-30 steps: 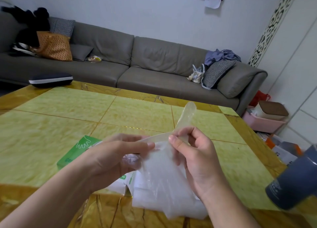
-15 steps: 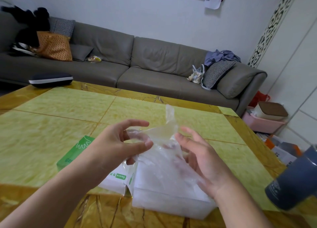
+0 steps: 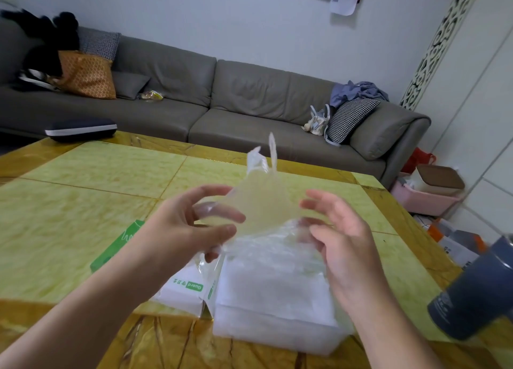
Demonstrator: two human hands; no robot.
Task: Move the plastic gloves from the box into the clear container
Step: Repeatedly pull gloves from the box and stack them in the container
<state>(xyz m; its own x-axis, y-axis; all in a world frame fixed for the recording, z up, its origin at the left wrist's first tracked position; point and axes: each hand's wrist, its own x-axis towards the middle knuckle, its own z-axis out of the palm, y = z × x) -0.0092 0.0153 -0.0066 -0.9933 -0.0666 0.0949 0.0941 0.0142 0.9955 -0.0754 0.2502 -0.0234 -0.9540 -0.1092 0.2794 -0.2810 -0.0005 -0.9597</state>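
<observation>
Both my hands hovered over a yellow-tiled table (image 3: 83,202) before a grey sofa (image 3: 249,96): left hand (image 3: 183,230) pinched a glove (image 3: 258,202), right hand (image 3: 344,241) spread open.

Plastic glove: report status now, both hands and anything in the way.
Left hand pinches plastic glove above clear container. Right hand open beside it. Green-and-white box left of container. Nothing blocking.

"Guard" upside down on green label of white box (image 3: 183,291)
</observation>
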